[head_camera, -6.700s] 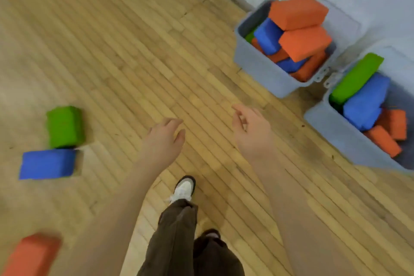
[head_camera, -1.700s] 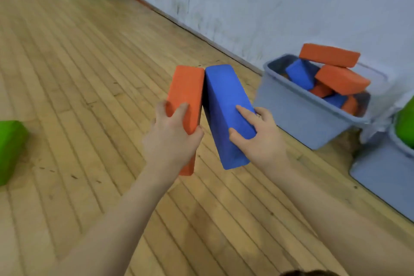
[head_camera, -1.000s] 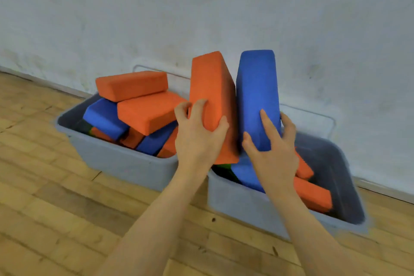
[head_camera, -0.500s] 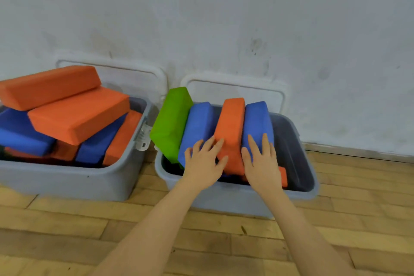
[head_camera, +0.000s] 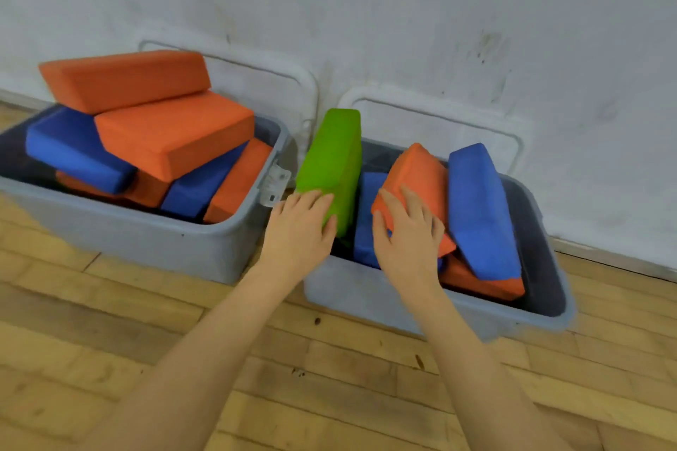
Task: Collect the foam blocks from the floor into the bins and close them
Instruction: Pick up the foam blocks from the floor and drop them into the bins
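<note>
Two grey bins stand side by side against the wall. The left bin (head_camera: 146,242) is heaped with orange and blue foam blocks, the top orange block (head_camera: 124,79) lying above the rim. In the right bin (head_camera: 370,298), a green block (head_camera: 335,161) stands tilted at the left wall, with an orange block (head_camera: 417,176) and a blue block (head_camera: 478,209) leaning beside it. My left hand (head_camera: 298,231) grips the lower end of the green block. My right hand (head_camera: 408,234) grips the lower end of the orange block.
The bins' pale lids (head_camera: 432,121) stand open, leaning on the white wall behind them. A latch tag (head_camera: 274,183) hangs on the left bin's right end. Wooden floor (head_camera: 183,359) stretches in front of the bins.
The orange and blue blocks now lean in the right bin. My left hand has moved from the orange block to the green one, and my right hand from the blue block to the orange one.
</note>
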The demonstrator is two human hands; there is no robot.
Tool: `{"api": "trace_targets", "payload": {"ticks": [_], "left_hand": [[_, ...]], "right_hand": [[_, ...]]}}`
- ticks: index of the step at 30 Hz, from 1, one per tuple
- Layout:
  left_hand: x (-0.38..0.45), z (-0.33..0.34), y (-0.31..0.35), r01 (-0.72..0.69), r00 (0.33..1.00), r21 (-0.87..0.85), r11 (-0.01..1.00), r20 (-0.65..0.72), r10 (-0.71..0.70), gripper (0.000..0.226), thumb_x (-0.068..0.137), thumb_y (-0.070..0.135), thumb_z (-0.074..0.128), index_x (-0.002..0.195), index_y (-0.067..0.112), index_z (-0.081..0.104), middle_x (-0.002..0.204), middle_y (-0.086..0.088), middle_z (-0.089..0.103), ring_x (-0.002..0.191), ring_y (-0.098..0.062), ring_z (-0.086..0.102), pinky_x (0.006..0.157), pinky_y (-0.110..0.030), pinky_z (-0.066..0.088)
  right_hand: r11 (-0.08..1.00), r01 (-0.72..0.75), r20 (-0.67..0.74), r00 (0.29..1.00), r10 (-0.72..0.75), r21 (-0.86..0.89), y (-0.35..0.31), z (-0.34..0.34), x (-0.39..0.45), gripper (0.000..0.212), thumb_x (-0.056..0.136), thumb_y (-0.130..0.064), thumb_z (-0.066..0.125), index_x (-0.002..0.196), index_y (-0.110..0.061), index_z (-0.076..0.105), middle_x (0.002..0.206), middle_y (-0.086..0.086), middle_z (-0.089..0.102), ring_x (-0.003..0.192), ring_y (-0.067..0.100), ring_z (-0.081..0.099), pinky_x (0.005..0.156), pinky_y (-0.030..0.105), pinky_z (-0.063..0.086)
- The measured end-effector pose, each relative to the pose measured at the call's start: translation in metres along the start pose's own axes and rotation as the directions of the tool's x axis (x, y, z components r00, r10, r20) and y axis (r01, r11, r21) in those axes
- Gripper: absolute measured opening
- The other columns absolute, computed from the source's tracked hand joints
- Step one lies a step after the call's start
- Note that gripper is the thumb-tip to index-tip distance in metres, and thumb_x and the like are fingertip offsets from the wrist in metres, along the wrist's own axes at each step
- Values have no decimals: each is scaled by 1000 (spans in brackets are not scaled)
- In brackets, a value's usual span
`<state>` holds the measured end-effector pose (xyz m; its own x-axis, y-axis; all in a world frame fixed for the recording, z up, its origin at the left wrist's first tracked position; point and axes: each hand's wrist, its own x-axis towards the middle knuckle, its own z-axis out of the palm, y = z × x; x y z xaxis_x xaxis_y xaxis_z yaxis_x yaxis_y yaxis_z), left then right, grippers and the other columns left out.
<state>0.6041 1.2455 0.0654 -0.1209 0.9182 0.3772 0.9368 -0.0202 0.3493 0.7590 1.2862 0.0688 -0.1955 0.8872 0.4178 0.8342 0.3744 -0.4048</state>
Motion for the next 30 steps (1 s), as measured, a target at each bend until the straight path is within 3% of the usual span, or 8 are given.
{"api": "trace_targets", "payload": {"ticks": [4,7,11,15,19,24,30], "left_hand": [[-38,-61,-62,155,986,53,987,-74,-151,45,83,34,39,112,11,65,112,-7,66,97,-30,63,78,-41,47],[-92,-115,-119,350,933,87,933,-114,-340,50,85,37,36,118,10,61,119,-7,62,103,-31,58,86,-43,45],[-204,-189,-175,537,842,233,811,-207,-498,39,93,30,47,129,16,53,133,-2,52,118,-30,49,98,-41,35],[-345,-273,-200,675,738,311,669,-299,-605,41,96,33,41,136,21,45,140,2,44,126,-25,41,102,-39,30],[-506,-360,-208,832,554,294,470,-413,-723,42,97,35,39,137,23,42,141,3,43,128,-23,38,104,-39,29],[-710,-444,-183,953,302,195,231,-570,-764,42,95,33,42,136,22,45,139,0,45,128,-25,39,104,-39,27],[-943,-464,-108,997,-74,-16,-81,-616,-784,41,96,33,40,135,21,45,139,2,45,124,-26,43,102,-37,31]], "right_hand": [[970,161,84,980,-178,182,-77,34,-9,39,89,-29,43,121,-16,61,120,6,60,107,28,57,86,42,42],[905,259,123,941,-315,338,-143,63,-30,30,92,-23,49,116,-12,63,111,8,63,99,29,60,82,43,48],[780,393,179,829,-530,487,-253,92,-104,25,92,-18,53,111,-7,65,106,13,65,97,32,62,81,46,49],[637,510,199,669,-716,579,-373,92,-213,24,94,-25,50,109,-14,65,102,9,65,91,30,61,77,44,49],[436,570,174,456,-873,697,-488,63,-342,30,96,-29,46,119,-18,63,112,3,64,95,22,62,82,40,49],[179,592,109,152,-982,786,-609,10,-526,34,97,-32,41,124,-20,59,116,-1,62,103,18,58,89,38,47],[-70,515,26,-176,-984,854,-669,-48,-765,33,96,-32,44,124,-21,58,117,1,60,103,21,57,84,37,46]]}}
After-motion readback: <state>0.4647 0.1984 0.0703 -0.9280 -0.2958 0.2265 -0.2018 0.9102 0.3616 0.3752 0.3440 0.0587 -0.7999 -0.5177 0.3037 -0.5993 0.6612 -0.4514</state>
